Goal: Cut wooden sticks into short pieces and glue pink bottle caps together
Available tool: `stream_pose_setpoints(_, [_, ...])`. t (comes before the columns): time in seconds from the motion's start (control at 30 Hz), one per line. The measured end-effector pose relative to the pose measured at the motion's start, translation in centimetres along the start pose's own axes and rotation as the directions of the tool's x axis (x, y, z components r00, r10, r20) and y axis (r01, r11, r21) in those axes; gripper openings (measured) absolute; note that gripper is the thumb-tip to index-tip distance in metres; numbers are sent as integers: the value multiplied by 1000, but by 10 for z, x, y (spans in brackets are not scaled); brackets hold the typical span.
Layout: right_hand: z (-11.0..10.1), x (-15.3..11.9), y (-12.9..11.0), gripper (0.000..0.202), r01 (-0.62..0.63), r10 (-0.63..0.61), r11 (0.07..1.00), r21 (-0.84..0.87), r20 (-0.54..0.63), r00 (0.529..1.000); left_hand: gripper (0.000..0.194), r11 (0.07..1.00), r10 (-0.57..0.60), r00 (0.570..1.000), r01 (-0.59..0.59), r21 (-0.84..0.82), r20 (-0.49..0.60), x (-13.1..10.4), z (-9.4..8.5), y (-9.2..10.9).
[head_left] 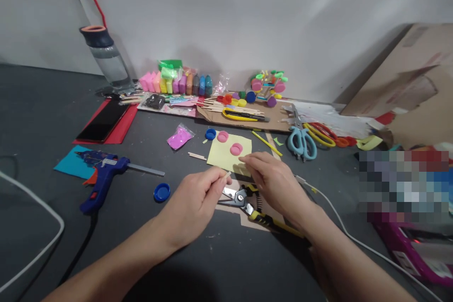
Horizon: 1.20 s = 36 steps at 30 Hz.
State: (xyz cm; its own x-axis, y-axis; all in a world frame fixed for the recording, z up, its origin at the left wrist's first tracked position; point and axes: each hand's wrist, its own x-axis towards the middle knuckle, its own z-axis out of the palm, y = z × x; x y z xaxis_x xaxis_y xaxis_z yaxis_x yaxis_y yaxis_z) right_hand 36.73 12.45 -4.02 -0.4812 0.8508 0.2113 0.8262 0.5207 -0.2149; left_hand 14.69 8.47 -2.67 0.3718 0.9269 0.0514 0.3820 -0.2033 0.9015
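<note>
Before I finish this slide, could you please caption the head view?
The left hand pinches a short stick near the pliers; the right hand is by the yellow paper.

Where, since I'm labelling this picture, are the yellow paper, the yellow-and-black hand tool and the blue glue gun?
Yellow paper (223, 153), head view: bare middle part.
Yellow-and-black hand tool (241, 197), head view: round pivot.
Blue glue gun (105, 178), head view: upper handle.
</note>
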Motion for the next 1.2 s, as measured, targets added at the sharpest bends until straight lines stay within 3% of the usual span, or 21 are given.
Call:
stream_pose_setpoints(0.2, [-24, -23, 13, 11, -6, 6, 1000, 4, 113, 994, 28, 961, -140, 989, 127, -244, -36, -1, -2, -1])
stream_pose_setpoints(0.23, [-25, -32, 14, 19, 6, -4, 1000, -16, 153, 988, 28, 938, -173, 985, 155, -310, -30, 0, -2, -1])
stream_pose_setpoints(0.33, [-23, -57, 18, 72, 62, -30, 991, -121, 244, 969, 27, 852, -225, 974, 205, -481, 17, 2, -2, -1])
stream_pose_setpoints(0.4, [-20, -67, 17, 82, 100, -58, 981, -164, 244, 968, 25, 815, -221, 974, 213, -539, 51, 3, -1, -2])
stream_pose_setpoints(0.67, [-23, -65, 5, 65, 212, -186, 967, -144, 177, 967, 22, 728, -166, 981, 191, -658, 101, -2, -3, 6])
stream_pose_setpoints(0.8, [-25, -68, 14, 58, 149, -140, 975, -162, 65, 988, 27, 672, -114, 991, 126, -730, 66, -9, -5, 9])
stream_pose_setpoints(0.93, [-37, -64, 11, 49, -20, 21, 1000, 5, -62, 998, 24, 746, -88, 996, 88, -661, 33, -14, -3, 7])
stream_pose_setpoints(1.07, [-40, -54, -9, 49, 5, 4, 994, 109, -76, 997, 20, 868, -33, 998, 4, -497, -49, -14, -4, 8])
stream_pose_setpoints(1.2, [-32, -49, -21, 53, 9, -7, 980, 196, -10, 1000, 22, 896, 31, 996, -65, -440, -84, -12, -3, 10])
